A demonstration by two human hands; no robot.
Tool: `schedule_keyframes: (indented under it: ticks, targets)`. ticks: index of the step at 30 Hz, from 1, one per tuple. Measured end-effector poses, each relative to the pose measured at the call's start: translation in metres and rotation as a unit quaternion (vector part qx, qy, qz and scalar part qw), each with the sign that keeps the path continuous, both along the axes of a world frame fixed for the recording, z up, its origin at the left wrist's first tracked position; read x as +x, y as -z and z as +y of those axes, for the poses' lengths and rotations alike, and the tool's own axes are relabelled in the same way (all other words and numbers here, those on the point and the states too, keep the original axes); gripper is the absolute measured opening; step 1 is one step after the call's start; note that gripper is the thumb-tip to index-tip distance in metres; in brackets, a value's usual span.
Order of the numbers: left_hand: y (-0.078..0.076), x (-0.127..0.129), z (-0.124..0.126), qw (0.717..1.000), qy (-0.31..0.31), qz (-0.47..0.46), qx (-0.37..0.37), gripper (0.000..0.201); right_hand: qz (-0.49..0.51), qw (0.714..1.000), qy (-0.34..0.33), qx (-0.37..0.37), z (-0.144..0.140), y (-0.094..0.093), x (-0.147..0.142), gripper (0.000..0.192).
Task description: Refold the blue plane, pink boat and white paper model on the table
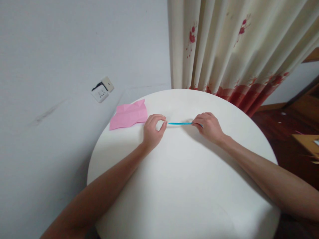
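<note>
Round and white, the surface [184,186] fills the middle of the view, its far edge curving just in front of a cream curtain [231,49] with red flowers and its left edge close to a pale wall [62,49] carrying a socket plate [101,92].

We see our left hand [152,130] resting on the surface near the far edge, fingers curled narrow, thumb and forefinger tips meeting at the left tip of a thin blue strip [179,123]. We cannot tell whether these fingers pinch the tip or only touch it.

Our right hand [208,126] holds the other end of the strip, fingers closed over it with the knuckles up. The strip runs level between the two hands, either lying on the surface or just above it; we cannot tell which.

A creased pink paper [129,114] lies flat at the far left edge, just beside the left hand, one corner reaching the rim.

Open surface extends from both forearms toward the near edge. To the right, beyond the rim, dark wooden floor [281,129] is visible.
</note>
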State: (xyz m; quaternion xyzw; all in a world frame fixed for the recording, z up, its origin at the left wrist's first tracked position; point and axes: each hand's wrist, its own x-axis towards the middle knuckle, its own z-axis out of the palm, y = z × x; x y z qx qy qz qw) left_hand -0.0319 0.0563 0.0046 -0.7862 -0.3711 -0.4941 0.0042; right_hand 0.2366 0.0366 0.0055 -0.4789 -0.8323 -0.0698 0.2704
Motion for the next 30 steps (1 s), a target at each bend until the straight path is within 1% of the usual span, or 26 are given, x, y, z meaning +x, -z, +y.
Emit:
schedule_keyframes:
  ticks: [3,6,9,12,15,17,19,22,24,26,27,29,30]
  targets:
    - [-0.004,0.006,-0.01,0.991,0.023,0.128,0.008,0.023,-0.029,1.0,-0.011,0.003,-0.006,-0.003,-0.008,0.027]
    - [-0.006,0.013,-0.018,0.967,0.043,0.249,-0.007,0.022,-0.06,0.997,-0.038,0.005,-0.013,-0.004,-0.017,0.026]
    - [-0.005,0.016,-0.021,0.953,0.037,0.3,-0.011,0.02,-0.08,0.994,-0.067,0.014,-0.017,-0.004,-0.025,0.026]
    - [-0.006,0.014,-0.02,0.953,0.016,0.303,-0.003,0.018,-0.08,0.994,-0.067,0.03,-0.015,-0.005,-0.025,0.024]
    - [-0.008,0.009,-0.017,0.958,-0.007,0.286,-0.009,0.017,-0.072,0.995,-0.058,0.037,-0.008,-0.008,-0.015,0.023]
    - [-0.009,0.005,-0.014,0.961,-0.022,0.273,-0.028,0.019,-0.064,0.996,-0.057,0.035,-0.003,-0.01,-0.004,0.021]
    - [-0.008,0.002,-0.011,0.964,-0.028,0.259,-0.055,0.021,-0.051,0.997,-0.05,0.031,0.003,-0.012,0.007,0.02]
    - [-0.006,-0.002,-0.007,0.968,-0.022,0.224,-0.108,0.022,-0.016,0.999,-0.036,0.021,0.012,-0.012,0.024,0.021]
    - [-0.003,-0.004,-0.004,0.97,-0.025,0.188,-0.15,0.02,0.022,1.0,-0.007,0.018,0.017,-0.01,0.033,0.022]
    - [0.0,-0.004,-0.001,0.969,-0.029,0.124,-0.21,0.02,0.09,0.994,0.058,0.026,0.022,-0.008,0.038,0.026]
    - [0.002,-0.004,0.001,0.966,-0.025,0.079,-0.247,0.02,0.138,0.985,0.096,0.03,0.023,-0.006,0.038,0.028]
    - [0.004,-0.003,0.003,0.948,-0.006,-0.025,-0.318,0.024,0.253,0.957,0.144,0.013,0.023,-0.003,0.032,0.036]
    - [0.005,-0.002,0.004,0.934,0.006,-0.077,-0.349,0.026,0.312,0.938,0.148,-0.012,0.022,-0.001,0.026,0.04]
